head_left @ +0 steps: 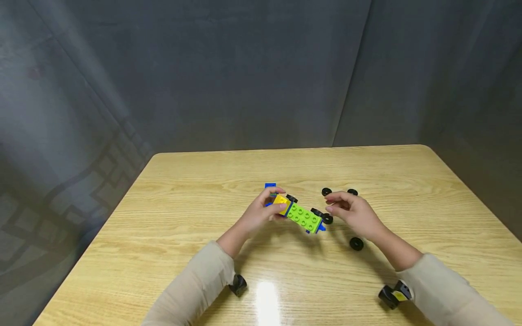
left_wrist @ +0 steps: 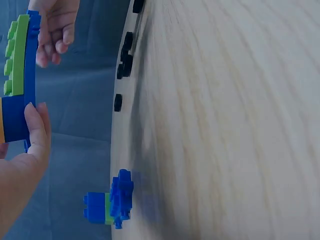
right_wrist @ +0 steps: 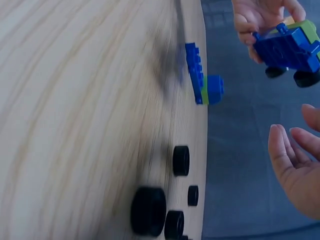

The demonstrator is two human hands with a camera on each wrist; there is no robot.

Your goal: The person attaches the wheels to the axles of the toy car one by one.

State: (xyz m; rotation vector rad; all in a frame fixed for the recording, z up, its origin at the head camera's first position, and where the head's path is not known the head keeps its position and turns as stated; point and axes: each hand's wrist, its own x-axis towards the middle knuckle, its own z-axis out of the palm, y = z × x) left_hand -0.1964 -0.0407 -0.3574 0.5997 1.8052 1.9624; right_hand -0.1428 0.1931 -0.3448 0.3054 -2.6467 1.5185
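My left hand (head_left: 261,210) grips a toy car (head_left: 303,217) built of blocks, by its yellow-block end, and holds it above the table. The car has a lime green studded top and a blue base (right_wrist: 287,50). Two black wheels sit along one of its sides; its opposite side is mostly hidden. Just right of the car hovers my right hand (head_left: 356,215), with loosely bent fingers (right_wrist: 282,155) and thumb apart and nothing between them. Under and around this hand, loose black wheels (head_left: 356,243) lie on the table.
A smaller blue and green block build (left_wrist: 120,200) stands on the table (head_left: 195,181) behind my left hand. Dark grey curtains (head_left: 244,81) hang beyond the table's far edge. Black wrist devices (head_left: 238,285) stick out below both sleeves.
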